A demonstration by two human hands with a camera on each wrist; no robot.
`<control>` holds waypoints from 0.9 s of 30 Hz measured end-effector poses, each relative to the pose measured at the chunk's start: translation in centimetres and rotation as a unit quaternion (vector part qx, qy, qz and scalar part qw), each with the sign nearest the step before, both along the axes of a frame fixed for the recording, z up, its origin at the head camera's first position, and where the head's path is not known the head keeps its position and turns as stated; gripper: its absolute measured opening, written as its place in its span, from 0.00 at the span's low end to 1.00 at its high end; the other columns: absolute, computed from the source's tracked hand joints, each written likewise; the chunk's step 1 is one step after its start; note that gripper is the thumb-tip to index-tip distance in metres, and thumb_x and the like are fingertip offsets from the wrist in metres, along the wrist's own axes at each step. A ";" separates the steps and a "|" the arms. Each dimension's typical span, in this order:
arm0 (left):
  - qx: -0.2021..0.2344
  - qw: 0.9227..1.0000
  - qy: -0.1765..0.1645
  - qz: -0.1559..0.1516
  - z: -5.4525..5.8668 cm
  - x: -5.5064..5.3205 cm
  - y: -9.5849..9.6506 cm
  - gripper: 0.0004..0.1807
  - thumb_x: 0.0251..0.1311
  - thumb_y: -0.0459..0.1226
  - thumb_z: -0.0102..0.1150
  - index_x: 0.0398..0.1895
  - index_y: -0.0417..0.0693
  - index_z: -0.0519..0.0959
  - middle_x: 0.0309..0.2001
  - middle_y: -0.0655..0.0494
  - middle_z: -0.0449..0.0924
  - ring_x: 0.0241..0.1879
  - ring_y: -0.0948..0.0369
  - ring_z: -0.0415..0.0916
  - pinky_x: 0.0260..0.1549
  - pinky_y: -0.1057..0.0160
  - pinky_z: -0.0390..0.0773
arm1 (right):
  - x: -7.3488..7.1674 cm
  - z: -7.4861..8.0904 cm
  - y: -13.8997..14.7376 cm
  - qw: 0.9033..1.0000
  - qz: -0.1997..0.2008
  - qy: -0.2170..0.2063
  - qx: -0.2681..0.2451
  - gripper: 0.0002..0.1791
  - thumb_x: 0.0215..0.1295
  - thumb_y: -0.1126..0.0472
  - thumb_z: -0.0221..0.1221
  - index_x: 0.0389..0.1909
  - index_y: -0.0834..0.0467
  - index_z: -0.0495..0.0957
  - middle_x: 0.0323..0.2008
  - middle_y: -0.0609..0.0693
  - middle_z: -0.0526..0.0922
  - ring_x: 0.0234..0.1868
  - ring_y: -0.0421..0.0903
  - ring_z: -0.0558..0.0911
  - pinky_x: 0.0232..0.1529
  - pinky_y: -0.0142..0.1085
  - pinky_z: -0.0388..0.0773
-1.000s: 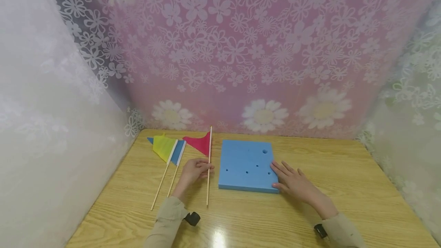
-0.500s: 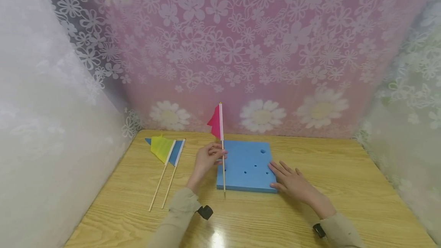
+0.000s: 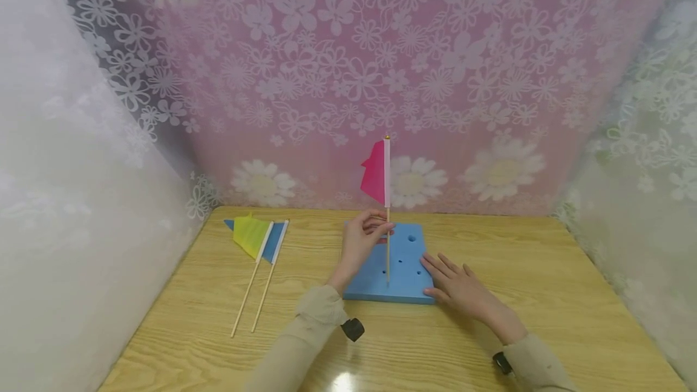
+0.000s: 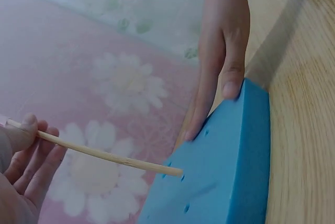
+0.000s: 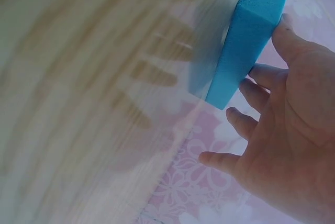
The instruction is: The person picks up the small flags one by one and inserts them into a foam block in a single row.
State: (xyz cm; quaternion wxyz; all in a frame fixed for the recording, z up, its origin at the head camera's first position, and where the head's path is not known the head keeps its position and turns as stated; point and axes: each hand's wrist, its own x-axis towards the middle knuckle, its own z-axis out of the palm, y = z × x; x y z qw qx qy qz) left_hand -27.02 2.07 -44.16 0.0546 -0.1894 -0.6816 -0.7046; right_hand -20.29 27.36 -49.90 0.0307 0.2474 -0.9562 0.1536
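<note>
My left hand [image 3: 359,245] pinches the thin wooden stick of a small pink-red flag [image 3: 374,177] between thumb and fingers. The flag stands upright over a thick blue board [image 3: 363,288] that looks like foam and has several holes. In the left wrist view, the bare lower tip of the stick [image 4: 170,170] appears just above the board's top, near small holes, and a faint shadow falls below it. Along the board's right edge lies my right hand [image 3: 463,290], fingers fairly straight. The right wrist view shows its fingertips touching the blue side [image 5: 246,43].
To the left, a yellow flag [image 3: 251,236] and a blue flag [image 3: 273,243] lie on the wooden table [image 3: 179,313], the yellow partly over the blue. Flower-patterned curtains [image 3: 327,77] surround the table at the back and sides.
My left hand has carried the pink-red flag right, from the table beside the board to above it, raising it upright. My right hand has stayed at the board's right edge.
</note>
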 end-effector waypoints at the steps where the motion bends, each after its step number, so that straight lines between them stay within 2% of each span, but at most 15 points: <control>1: 0.001 1.000 0.012 -0.001 0.0 -0.1 0.5 0.13 0.63 0.34 0.69 0.48 0.38 0.81 0.41 0.41 0.88 0.40 0.46 0.88 0.38 0.58 0.88 | 0.0 0.0 0.0 1.000 -0.002 -0.001 0.005 0.38 0.74 0.44 0.56 0.78 0.57 0.60 0.76 0.57 0.62 0.75 0.66 0.59 0.62 0.78 0.56; 4: 0.012 0.999 0.040 -0.006 -0.1 -0.2 1.9 0.13 0.63 0.34 0.68 0.48 0.38 0.81 0.40 0.41 0.88 0.40 0.46 0.88 0.38 0.58 0.88 | 0.0 0.1 0.0 1.000 -0.011 -0.008 0.021 0.38 0.75 0.43 0.55 0.77 0.58 0.60 0.76 0.57 0.62 0.76 0.65 0.59 0.64 0.77 0.56; 8: 0.019 0.998 0.057 -0.007 -0.2 -0.3 3.8 0.11 0.64 0.34 0.67 0.47 0.40 0.81 0.40 0.43 0.89 0.39 0.48 0.88 0.38 0.61 0.88 | -0.1 0.1 0.0 0.999 -0.013 -0.009 0.030 0.37 0.75 0.43 0.55 0.77 0.58 0.61 0.76 0.56 0.62 0.76 0.64 0.59 0.64 0.76 0.56; 12: 0.018 0.998 0.052 -0.003 -0.6 -0.4 5.3 0.11 0.63 0.35 0.68 0.46 0.42 0.81 0.38 0.47 0.89 0.38 0.51 0.88 0.36 0.64 0.88 | 0.0 0.2 -0.1 0.999 -0.013 -0.005 0.033 0.37 0.74 0.44 0.56 0.77 0.57 0.62 0.76 0.57 0.63 0.76 0.64 0.59 0.64 0.77 0.57; 17: 0.021 0.999 0.042 -0.001 -1.5 -0.6 6.3 0.12 0.63 0.36 0.69 0.46 0.40 0.81 0.39 0.48 0.89 0.37 0.60 0.88 0.37 0.63 0.88 | 0.0 0.3 -0.2 0.999 -0.010 -0.003 0.035 0.37 0.75 0.44 0.55 0.77 0.57 0.61 0.76 0.57 0.63 0.76 0.64 0.60 0.64 0.77 0.56; 21: 0.021 0.999 0.039 0.002 -2.2 -0.8 6.6 0.13 0.62 0.36 0.69 0.46 0.39 0.82 0.39 0.49 0.89 0.38 0.60 0.88 0.37 0.61 0.88 | 0.1 0.2 -0.2 0.999 -0.009 -0.003 0.035 0.37 0.75 0.44 0.55 0.77 0.58 0.61 0.76 0.57 0.62 0.76 0.64 0.60 0.64 0.77 0.56; 27: 0.012 0.999 0.034 0.007 -2.7 -0.8 7.0 0.11 0.62 0.35 0.70 0.45 0.41 0.83 0.38 0.49 0.89 0.37 0.59 0.88 0.35 0.65 0.88 | 0.1 0.2 -0.1 0.999 -0.010 -0.004 0.032 0.37 0.75 0.44 0.55 0.77 0.58 0.61 0.76 0.57 0.62 0.76 0.64 0.59 0.64 0.77 0.56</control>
